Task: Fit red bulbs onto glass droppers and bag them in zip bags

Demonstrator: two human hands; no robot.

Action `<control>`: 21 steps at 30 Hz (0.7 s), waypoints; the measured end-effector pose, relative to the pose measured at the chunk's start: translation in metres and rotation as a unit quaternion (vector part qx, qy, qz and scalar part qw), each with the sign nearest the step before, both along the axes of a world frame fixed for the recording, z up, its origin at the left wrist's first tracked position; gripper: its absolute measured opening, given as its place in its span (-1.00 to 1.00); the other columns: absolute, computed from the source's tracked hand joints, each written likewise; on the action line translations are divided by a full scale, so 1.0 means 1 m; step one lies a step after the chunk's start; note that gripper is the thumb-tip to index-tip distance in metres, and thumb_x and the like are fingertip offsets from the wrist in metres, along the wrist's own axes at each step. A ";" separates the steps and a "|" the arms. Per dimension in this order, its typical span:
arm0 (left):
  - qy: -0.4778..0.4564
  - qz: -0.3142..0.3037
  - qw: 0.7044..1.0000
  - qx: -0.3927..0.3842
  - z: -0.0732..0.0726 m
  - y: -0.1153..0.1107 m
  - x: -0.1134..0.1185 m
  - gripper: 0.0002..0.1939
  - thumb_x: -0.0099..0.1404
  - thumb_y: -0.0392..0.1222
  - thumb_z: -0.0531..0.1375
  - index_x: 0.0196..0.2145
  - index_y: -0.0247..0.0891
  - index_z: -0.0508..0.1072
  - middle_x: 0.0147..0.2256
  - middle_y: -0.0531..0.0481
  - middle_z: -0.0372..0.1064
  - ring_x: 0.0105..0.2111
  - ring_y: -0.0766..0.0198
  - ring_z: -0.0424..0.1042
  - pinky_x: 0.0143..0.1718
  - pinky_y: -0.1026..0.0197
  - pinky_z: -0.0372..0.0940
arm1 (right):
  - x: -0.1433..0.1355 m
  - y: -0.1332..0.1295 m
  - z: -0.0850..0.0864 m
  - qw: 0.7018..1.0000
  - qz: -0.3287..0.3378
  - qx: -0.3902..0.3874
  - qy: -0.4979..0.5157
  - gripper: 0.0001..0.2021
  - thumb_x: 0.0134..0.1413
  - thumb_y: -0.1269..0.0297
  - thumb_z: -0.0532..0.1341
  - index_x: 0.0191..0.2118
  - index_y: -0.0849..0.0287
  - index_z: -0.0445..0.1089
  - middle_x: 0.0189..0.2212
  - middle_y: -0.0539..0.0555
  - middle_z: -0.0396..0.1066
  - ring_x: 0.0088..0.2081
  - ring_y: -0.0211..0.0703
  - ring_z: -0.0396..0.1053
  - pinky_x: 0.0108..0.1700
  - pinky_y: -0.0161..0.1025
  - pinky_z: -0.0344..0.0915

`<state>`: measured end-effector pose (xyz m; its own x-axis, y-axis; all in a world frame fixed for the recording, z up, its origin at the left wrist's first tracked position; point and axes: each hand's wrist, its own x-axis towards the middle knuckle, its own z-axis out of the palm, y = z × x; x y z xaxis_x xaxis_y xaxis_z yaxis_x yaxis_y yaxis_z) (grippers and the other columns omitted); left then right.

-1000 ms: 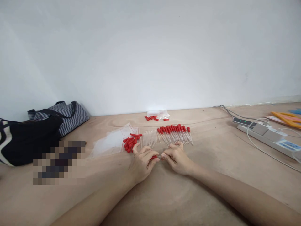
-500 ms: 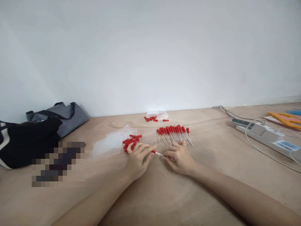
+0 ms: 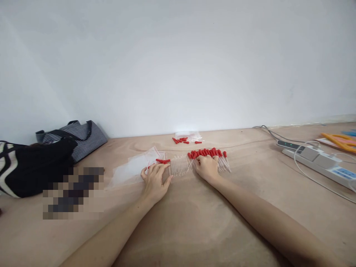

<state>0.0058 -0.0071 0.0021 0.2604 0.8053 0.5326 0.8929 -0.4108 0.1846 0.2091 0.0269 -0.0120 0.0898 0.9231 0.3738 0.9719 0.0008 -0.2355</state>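
Observation:
My left hand (image 3: 156, 181) has its fingers apart over a pile of red rubber bulbs (image 3: 159, 161), most of which it hides. Just right of it, a row of clear thin tubes (image 3: 179, 165) lies on the wooden table. My right hand (image 3: 207, 167) is closed at the left part of a row of red-capped droppers (image 3: 224, 154), its fingers pinched on a dropper near the red caps. The fingertips are partly hidden. Clear zip bags (image 3: 129, 171) lie flat to the left of the bulbs.
More red bulbs (image 3: 180, 140) and a bag of tubes (image 3: 189, 135) lie near the wall. On the left stand a black bag (image 3: 41, 168) and a striped bag (image 3: 90, 139). A power strip (image 3: 319, 165) with cables and orange scissors handles (image 3: 338, 142) are at the right.
My right hand has moved forward to the row of droppers with the capped tube. My left hand has let go of the red cap, opened, and shifted left over the bulbs.

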 end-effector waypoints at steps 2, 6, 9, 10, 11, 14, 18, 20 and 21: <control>0.004 -0.009 1.000 0.006 -0.002 0.001 -0.001 -0.77 0.12 -0.19 0.11 -0.22 -0.13 0.34 -0.19 -0.02 0.36 -0.09 0.07 0.22 -0.03 -0.10 -0.19 | -0.001 -0.002 0.000 1.000 0.016 0.027 -0.002 -0.72 0.10 0.26 -0.03 -0.35 0.17 0.40 -0.40 0.13 0.43 -0.29 -0.12 0.24 -0.25 -0.16 -0.17; 0.010 -0.019 1.000 0.013 -0.004 0.002 -0.001 -0.85 0.11 -0.19 0.12 -0.30 -0.12 0.39 -0.20 -0.01 0.36 -0.10 0.08 0.22 -0.05 -0.11 -0.18 | -0.007 -0.006 0.003 0.987 0.149 0.062 -0.028 -0.73 0.11 0.16 -0.03 -0.20 0.03 0.37 -0.37 0.09 0.42 -0.25 -0.12 0.19 -0.23 -0.14 -0.19; 0.010 -0.019 1.000 0.015 -0.003 0.001 -0.002 -0.88 0.11 -0.19 0.13 -0.35 -0.12 0.41 -0.21 -0.01 0.36 -0.10 0.08 0.23 -0.05 -0.12 -0.17 | -0.009 -0.008 0.002 0.978 0.200 0.047 -0.037 -0.72 0.09 0.08 -0.01 -0.29 0.02 0.41 -0.38 0.07 0.41 -0.24 -0.12 0.16 -0.21 -0.12 -0.20; 0.010 -0.017 1.000 0.014 -0.003 0.001 -0.002 -0.89 0.11 -0.20 0.13 -0.36 -0.12 0.41 -0.21 -0.01 0.36 -0.10 0.09 0.23 -0.05 -0.13 -0.17 | -0.009 -0.009 0.002 0.978 0.201 0.043 -0.039 -0.71 0.08 0.07 0.00 -0.32 0.03 0.42 -0.38 0.07 0.40 -0.24 -0.12 0.16 -0.21 -0.12 -0.20; 0.010 -0.015 1.000 0.013 -0.003 0.001 -0.002 -0.89 0.11 -0.20 0.12 -0.36 -0.12 0.42 -0.21 -0.01 0.36 -0.11 0.09 0.23 -0.05 -0.14 -0.18 | -0.007 -0.009 0.001 0.979 0.197 0.040 -0.039 -0.71 0.07 0.06 0.01 -0.33 0.04 0.42 -0.37 0.07 0.40 -0.24 -0.12 0.16 -0.21 -0.12 -0.20; 0.013 -0.004 1.000 0.013 -0.003 0.003 -0.004 -0.90 0.10 -0.19 0.13 -0.39 -0.11 0.43 -0.22 -0.02 0.36 -0.11 0.08 0.23 -0.04 -0.17 -0.19 | 0.000 -0.010 -0.001 0.983 0.176 0.032 -0.033 -0.71 0.06 0.05 0.02 -0.33 0.05 0.43 -0.37 0.07 0.40 -0.23 -0.12 0.15 -0.22 -0.12 -0.19; 0.014 0.017 1.000 0.015 -0.006 0.008 -0.007 -0.91 0.10 -0.17 0.14 -0.41 -0.12 0.44 -0.21 -0.04 0.36 -0.10 0.06 0.22 -0.04 -0.19 -0.20 | 0.005 -0.008 0.001 0.990 0.140 0.014 -0.008 -0.70 0.07 0.09 0.01 -0.38 0.10 0.43 -0.38 0.07 0.42 -0.23 -0.12 0.16 -0.22 -0.13 -0.18; 0.015 0.024 1.000 0.014 -0.006 0.010 -0.008 -0.91 0.09 -0.17 0.14 -0.41 -0.11 0.44 -0.20 -0.04 0.35 -0.10 0.07 0.22 -0.04 -0.19 -0.19 | 0.004 -0.006 0.003 0.992 0.125 0.001 0.002 -0.70 0.08 0.12 0.00 -0.40 0.11 0.43 -0.39 0.07 0.42 -0.24 -0.13 0.17 -0.21 -0.13 -0.18; 0.015 0.027 0.999 0.012 -0.007 0.010 -0.008 -0.91 0.09 -0.17 0.14 -0.41 -0.11 0.44 -0.20 -0.04 0.35 -0.10 0.07 0.22 -0.04 -0.19 -0.19 | 0.003 -0.005 0.004 0.993 0.118 -0.008 0.003 -0.70 0.08 0.13 0.00 -0.41 0.11 0.43 -0.40 0.07 0.43 -0.24 -0.13 0.18 -0.21 -0.13 -0.17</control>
<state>-0.0021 0.0029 -0.0044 0.2335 0.8054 0.5448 0.9190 -0.3659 0.1470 0.2121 0.0217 -0.0080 -0.1276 0.9242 0.3599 0.9434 0.2251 -0.2437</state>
